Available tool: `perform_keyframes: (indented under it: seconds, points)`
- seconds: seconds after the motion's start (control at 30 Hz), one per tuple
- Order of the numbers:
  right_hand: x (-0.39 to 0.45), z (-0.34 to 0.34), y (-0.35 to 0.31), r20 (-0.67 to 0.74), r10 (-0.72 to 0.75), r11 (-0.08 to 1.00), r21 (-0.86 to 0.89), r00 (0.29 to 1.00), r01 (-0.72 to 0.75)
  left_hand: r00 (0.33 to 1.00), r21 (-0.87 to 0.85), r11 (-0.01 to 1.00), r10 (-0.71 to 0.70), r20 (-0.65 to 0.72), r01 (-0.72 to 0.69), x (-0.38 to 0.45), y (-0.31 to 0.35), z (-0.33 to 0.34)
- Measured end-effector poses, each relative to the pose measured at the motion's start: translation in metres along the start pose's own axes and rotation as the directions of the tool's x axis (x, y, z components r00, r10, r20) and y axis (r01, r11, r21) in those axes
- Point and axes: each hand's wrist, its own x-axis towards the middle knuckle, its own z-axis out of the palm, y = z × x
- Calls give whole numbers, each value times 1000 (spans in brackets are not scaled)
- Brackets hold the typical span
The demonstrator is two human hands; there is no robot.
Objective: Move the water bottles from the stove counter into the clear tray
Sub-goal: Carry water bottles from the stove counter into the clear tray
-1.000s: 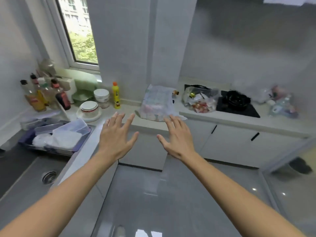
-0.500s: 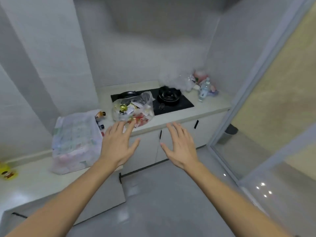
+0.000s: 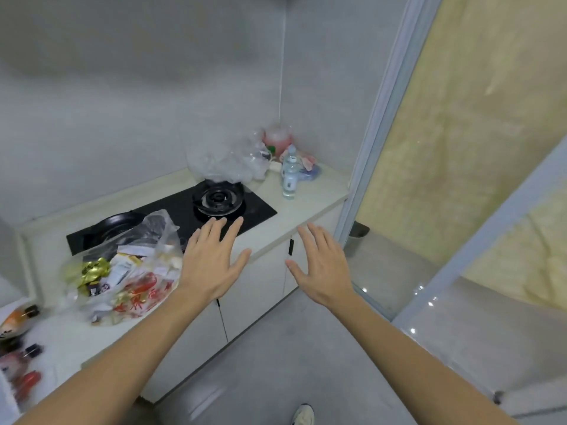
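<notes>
- Approach step: left hand [image 3: 211, 265] and right hand [image 3: 322, 265] hover spread and empty, nothing grasped yet.
- The water bottle [image 3: 290, 173] stands upright, cap up, long axis vertical, beyond the right hand on the stove counter [image 3: 306, 207].
- Next, I judge: reach forward and wrap its body.

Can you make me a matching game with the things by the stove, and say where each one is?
Things:
1. water bottle
2. bag of snack wrappers
3. black pan
4. pink jar

Places:
A. back corner, by the wall
B. left burner of the stove
C. upright, right of the stove
D. counter front, left of the left hand

Pairs: 1-C, 2-D, 3-B, 4-A
</notes>
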Motion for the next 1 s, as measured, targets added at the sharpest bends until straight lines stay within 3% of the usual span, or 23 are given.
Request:
perform_keyframes:
  seconds: [0.47, 0.77, 1.0]
  points:
    - [269, 29, 151, 123, -73, 996, -34, 990, 78, 997, 11, 998, -60, 54, 59, 264, 24, 104]
    - [432, 84, 214, 156, -60, 996, -59, 986, 70, 993, -39, 998, -35, 116, 40, 431, 23, 184]
    - [532, 112, 241, 212, -127, 991, -17, 969, 134, 978, -55, 996, -57, 199, 69, 513, 29, 228]
